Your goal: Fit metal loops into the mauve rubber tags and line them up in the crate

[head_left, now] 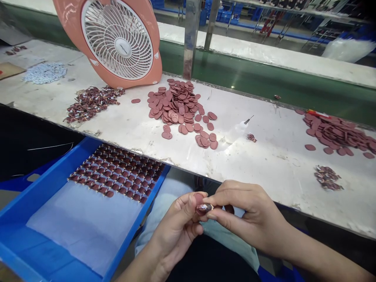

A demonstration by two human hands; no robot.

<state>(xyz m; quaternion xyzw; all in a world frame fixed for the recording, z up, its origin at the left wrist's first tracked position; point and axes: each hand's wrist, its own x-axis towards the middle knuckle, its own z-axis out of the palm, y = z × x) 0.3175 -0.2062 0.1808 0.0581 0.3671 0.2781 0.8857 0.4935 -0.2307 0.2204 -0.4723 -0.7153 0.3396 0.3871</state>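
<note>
Over the lap, my left hand pinches a reddish-brown oval piece between thumb and fingers. My right hand meets it from the right, its thumb and forefinger closed on a small dark brown piece with a white patch, which touches the oval. Another dark rounded bit shows behind the right fingers, partly hidden. Beyond the hands, a heap of oval pieces lies on the worktable. A white bottle with a needle tip rests to its right, beside a small brown cluster.
At the lower left, a blue tray holds rows of brown pieces on a pale sheet. An orange fan stands at the back left near a pile of small brown parts. More ovals and brown parts lie right.
</note>
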